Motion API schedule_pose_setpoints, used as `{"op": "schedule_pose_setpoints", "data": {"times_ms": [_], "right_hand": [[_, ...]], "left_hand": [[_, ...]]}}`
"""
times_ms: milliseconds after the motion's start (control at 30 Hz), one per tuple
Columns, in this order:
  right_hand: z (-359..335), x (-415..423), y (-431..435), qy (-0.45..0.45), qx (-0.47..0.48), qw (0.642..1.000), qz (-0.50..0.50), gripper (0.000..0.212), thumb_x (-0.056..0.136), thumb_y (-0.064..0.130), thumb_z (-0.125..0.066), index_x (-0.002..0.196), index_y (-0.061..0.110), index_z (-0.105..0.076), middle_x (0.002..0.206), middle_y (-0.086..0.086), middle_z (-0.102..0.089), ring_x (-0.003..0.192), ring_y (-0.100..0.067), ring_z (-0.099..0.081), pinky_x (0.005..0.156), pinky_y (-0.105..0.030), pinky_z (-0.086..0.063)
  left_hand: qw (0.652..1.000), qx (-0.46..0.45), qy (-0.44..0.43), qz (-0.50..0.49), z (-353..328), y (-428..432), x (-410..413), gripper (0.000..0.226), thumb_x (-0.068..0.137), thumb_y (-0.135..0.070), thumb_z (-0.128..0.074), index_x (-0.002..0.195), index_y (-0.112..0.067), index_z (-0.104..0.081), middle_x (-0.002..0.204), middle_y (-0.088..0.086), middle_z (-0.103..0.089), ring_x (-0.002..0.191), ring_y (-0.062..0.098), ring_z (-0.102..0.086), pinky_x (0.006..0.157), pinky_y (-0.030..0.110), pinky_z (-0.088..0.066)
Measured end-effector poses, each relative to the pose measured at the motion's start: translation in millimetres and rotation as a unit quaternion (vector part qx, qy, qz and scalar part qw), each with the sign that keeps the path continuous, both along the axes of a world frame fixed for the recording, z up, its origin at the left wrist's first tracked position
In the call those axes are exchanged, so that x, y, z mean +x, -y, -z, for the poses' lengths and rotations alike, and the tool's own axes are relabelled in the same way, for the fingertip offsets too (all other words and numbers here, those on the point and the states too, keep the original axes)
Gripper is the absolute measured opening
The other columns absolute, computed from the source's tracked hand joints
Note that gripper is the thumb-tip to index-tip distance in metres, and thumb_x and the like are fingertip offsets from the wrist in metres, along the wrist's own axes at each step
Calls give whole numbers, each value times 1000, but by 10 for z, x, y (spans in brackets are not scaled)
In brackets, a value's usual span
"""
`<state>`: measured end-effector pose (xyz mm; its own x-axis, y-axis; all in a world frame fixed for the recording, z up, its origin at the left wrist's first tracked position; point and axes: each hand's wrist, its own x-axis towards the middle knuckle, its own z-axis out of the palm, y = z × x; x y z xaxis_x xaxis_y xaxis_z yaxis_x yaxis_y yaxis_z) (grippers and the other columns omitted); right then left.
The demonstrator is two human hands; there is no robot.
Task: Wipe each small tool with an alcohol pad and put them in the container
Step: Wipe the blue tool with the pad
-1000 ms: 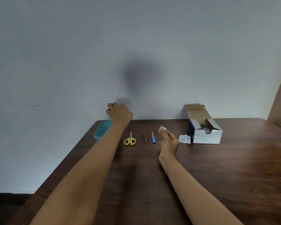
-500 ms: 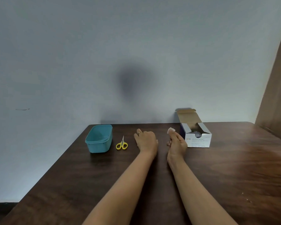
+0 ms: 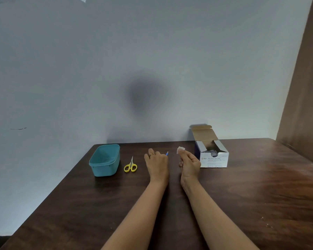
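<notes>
Hiding blue tool (image 3: 167, 153): left hand (image 3: 157, 165)

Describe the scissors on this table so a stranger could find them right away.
Start at the dark wooden table and find the teal container near its back left. Just right of it, before the left hand, lie small scissors, blades pointing toward the wall. Nothing else nearby has bright yellow handles.

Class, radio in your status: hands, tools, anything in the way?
Left hand over blue-tipped tool, grip hidden. Right hand pinches alcohol pad. Yellow scissors lie beside teal container, not in it. Nothing in the way.
</notes>
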<state>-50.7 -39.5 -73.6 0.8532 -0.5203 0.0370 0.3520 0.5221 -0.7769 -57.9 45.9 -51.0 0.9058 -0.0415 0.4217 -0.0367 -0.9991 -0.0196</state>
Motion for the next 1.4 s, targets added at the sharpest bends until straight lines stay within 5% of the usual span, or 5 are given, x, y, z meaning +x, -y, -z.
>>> {"op": "schedule_pose_setpoints", "data": {"times_ms": [333,433,733,1200,1400], "right_hand": [[-23,-112,52,-7,60,997,-48,7,80,5,-73,87,7,-72,81,3,-71,49,-5,-34,46,-15,-33],[-23,-200,82,-23,66,993,-93,8,80,4,-72,89,4,-71,88,0,-66,47,-2,-38,45,-14,-35],[0,-596,328,-68,-7,973,-220,11,90,2,-59,87,5,-69,60,1,-53,53,-6,-42,52,-19,-36],[4,-776,381,-52,-43,977,-202,14,90,1,-58,85,6,-70,70,-5,-65,58,-9,-49,53,-19,-45],[-14,-798,372,-55,-46,978,-196,13,90,3,-59,85,6,-71,71,-6,-64,58,-10,-50,55,-21,-45]], "left_hand": [[917,-394,51,28,7,-204,-542,23,100,-23,-44,99,-7,-61,101,5,-55,83,15,-57,70,27,-46],[906,-418,53,43,44,-208,-704,20,99,-22,-47,99,-8,-61,101,3,-54,82,10,-53,70,22,-43],[895,-431,42,105,282,-243,-1002,13,97,-19,-50,91,-12,-60,99,0,-55,82,9,-60,77,30,-54],[903,-393,52,165,254,-265,-986,9,93,-8,-57,89,-14,-63,96,-6,-53,83,7,-60,67,5,-44],[907,-384,49,167,240,-267,-993,13,91,-6,-57,86,-17,-61,95,-7,-52,83,7,-59,69,7,-44]]}}
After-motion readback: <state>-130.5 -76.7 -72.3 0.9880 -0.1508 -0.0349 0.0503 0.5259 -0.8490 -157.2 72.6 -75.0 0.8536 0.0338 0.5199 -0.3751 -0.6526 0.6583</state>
